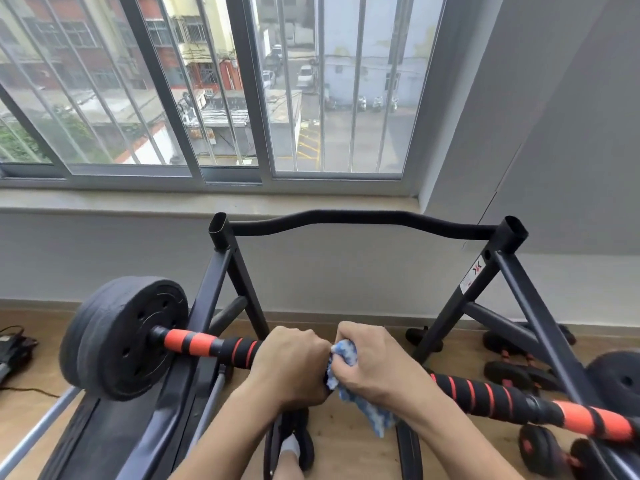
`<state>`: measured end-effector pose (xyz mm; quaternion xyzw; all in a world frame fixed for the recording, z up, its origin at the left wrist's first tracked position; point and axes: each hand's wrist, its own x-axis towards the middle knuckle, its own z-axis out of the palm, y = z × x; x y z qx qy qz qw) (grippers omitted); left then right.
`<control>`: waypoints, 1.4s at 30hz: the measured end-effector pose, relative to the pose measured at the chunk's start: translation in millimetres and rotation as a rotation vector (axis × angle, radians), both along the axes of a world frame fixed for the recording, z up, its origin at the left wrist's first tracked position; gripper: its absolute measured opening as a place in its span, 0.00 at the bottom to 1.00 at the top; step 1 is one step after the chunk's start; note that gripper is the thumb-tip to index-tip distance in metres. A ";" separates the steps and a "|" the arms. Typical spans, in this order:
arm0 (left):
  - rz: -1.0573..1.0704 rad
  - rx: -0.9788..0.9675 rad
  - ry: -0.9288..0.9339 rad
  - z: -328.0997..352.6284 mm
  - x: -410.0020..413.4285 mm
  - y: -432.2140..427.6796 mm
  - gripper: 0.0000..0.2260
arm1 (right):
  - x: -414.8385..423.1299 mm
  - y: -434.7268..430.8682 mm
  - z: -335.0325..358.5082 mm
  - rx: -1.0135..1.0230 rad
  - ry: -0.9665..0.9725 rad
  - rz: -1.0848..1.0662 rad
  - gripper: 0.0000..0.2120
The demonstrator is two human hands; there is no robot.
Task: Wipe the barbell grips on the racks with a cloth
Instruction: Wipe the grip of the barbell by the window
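So we've got both hands on the barbell [221, 348] in the lower middle of the frame, right next to each other, knuckles up. The left hand [291, 362] has its grip wrapped bare around the bar, fingers curled over the top, no cloth under it as far as we can see. The right hand [377, 358] sits just to the right of it, and its grip is closed over the blue and white cloth [360, 400], bunching it against the bar. A bit of the cloth pokes out between the two hands, and a longer tail hangs down below the right wrist toward the wooden floor [346, 452].

The bar runs diagonally, from the middle left of the frame down to the lower right corner. Its foam grips are black with orange-red stripes, and there are solid orange sections further out on both sides. So the striped grip on the left side [242, 351] is showing just left of the left hand, and the other striped grip [485, 393] stretches away to the right of the right hand.

A black weight plate [128, 337] sits on the left end of the bar. The black rack [512, 237] stands behind the hands, with a curved bar across its top under the window [207, 81]. A few small dumbbells [512, 372] lie on the floor at lower right.
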<state>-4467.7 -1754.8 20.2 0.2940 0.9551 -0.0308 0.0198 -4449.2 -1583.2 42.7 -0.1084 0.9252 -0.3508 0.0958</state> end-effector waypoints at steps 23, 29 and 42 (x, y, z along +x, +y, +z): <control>0.174 0.055 -0.010 -2.2 25.2 -3.8 0.12 | -7.6 -2.3 10.8 0.054 -0.155 0.040 0.06; 0.152 0.227 0.163 -26.4 38.7 -2.5 0.18 | -11.5 -4.7 9.5 0.051 -0.219 0.013 0.07; 0.167 0.063 0.032 -16.6 28.9 -3.4 0.12 | 18.3 -6.9 -4.4 0.023 0.145 -0.020 0.05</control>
